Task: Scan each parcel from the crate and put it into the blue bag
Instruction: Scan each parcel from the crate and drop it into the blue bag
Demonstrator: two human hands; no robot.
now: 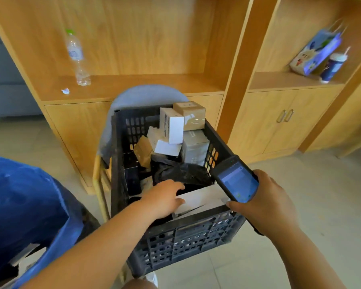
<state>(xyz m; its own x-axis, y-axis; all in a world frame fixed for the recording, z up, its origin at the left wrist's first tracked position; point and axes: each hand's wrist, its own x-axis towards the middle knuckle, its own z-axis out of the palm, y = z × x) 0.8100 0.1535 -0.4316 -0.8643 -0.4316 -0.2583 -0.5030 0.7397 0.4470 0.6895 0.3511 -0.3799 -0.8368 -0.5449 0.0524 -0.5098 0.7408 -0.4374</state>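
The left hand [165,197] reaches into the crate [186,243] and appears to pinch the left end of a flat white parcel [204,200], with its fingers over the top edge and its thumb on the near face. The parcel stands on edge, leaning along the crate's near wall. The right hand [265,205] grips the scanner [237,181] above the crate's near right corner, its lit screen facing up. Behind the white parcel lies a black parcel [179,173], and small boxes [175,130] are heaped toward the far right corner. The blue bag [25,195] stands open just left of the crate, which sits on a chair [146,94].

The white parcel looks thin, light and fairly stiff, probably card, so one hand should lift it. Held by one end it may swing. A grip nearer the middle of the top edge would be steadier and leave the flat face clear for scanning. No label shows. The black parcel looks soft and slippery and would need a gathered handful.
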